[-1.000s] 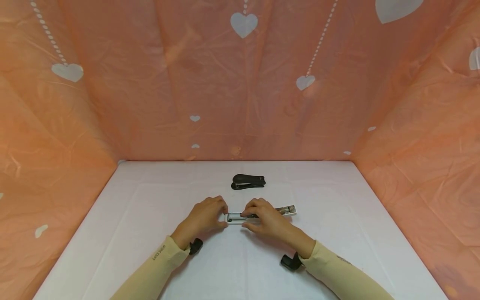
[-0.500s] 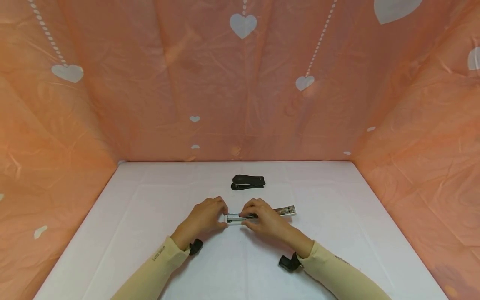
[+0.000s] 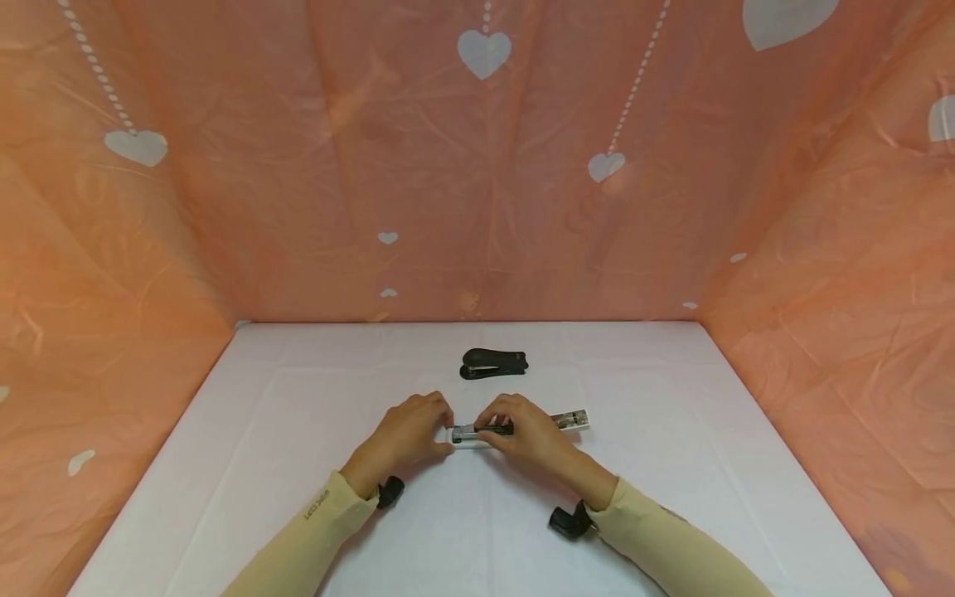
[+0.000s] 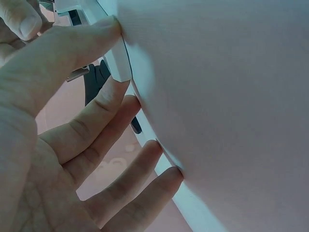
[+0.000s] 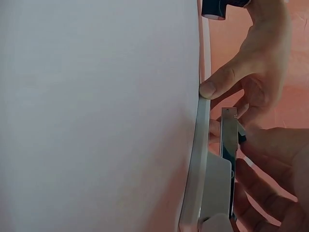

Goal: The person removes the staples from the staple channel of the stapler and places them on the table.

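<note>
An opened white stapler [image 3: 470,444] lies lengthwise on the white tabletop, its flipped-back top [image 3: 572,419] reaching out to the right behind my right hand. My left hand [image 3: 409,424] pinches the stapler's left end between thumb and fingers; the left wrist view shows the thumb on one side of that white end [image 4: 119,65]. With thumb and fingers my right hand [image 3: 531,433] pinches a black part [image 3: 492,429] over the metal rail. In the right wrist view this metal rail [image 5: 230,128] stands apart from the base [image 5: 197,164]. My right hand hides the stapler's middle.
A black stapler [image 3: 494,363] lies on the table behind the hands. Orange sheeting [image 3: 477,207] with pale hearts hangs around the back and sides. A dark wrist camera [image 3: 570,522] is on the right wrist, another dark camera [image 3: 390,492] on the left.
My right hand has shifted slightly left, and the black part under its fingers now sits a little farther left on the rail. My left hand has stayed in place.
</note>
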Available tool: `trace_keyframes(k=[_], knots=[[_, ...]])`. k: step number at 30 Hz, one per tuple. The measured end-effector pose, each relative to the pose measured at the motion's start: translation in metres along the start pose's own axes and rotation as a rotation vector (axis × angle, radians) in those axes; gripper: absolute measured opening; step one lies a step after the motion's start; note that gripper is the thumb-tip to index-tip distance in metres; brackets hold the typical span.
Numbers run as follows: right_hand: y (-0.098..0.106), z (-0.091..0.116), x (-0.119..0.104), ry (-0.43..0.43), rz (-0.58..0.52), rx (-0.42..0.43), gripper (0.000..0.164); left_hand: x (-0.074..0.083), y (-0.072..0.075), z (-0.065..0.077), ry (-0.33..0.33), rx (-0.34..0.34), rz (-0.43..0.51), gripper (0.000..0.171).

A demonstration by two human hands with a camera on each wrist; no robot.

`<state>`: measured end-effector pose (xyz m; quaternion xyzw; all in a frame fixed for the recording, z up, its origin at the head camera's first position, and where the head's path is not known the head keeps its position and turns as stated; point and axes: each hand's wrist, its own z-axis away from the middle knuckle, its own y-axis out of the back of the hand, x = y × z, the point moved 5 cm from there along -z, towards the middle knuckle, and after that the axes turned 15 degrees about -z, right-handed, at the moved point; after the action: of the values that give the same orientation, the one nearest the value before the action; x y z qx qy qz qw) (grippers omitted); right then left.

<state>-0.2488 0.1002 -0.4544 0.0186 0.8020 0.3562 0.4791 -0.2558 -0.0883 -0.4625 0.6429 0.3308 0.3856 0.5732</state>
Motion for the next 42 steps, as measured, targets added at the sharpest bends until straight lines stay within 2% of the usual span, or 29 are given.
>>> trace_keyframes(k=[7, 14, 20, 31, 37, 42], knots=[[-0.004, -0.007, 0.001, -0.055, 0.004, 0.014, 0.011, -0.001, -0.002, 0.001, -0.001, 0.002, 0.014, 0.028], [-0.006, -0.012, -0.002, -0.060, -0.012, 0.015, 0.012, -0.001, 0.000, 0.001, -0.010, 0.012, 0.000, 0.028], [-0.007, -0.013, -0.002, -0.100, -0.007, 0.028, 0.018, 0.000, 0.001, 0.001, -0.017, 0.022, -0.006, 0.030], [-0.009, -0.015, -0.004, -0.043, 0.019, -0.001, 0.012, 0.000, 0.001, 0.001, -0.007, 0.006, -0.005, 0.030], [-0.006, -0.014, -0.007, -0.045, 0.020, 0.005, 0.011, 0.001, 0.001, 0.001, -0.009, 0.007, -0.010, 0.031], [-0.001, -0.014, -0.011, -0.005, 0.014, 0.018, 0.010, 0.001, 0.002, 0.001, -0.005, 0.006, -0.019, 0.030]])
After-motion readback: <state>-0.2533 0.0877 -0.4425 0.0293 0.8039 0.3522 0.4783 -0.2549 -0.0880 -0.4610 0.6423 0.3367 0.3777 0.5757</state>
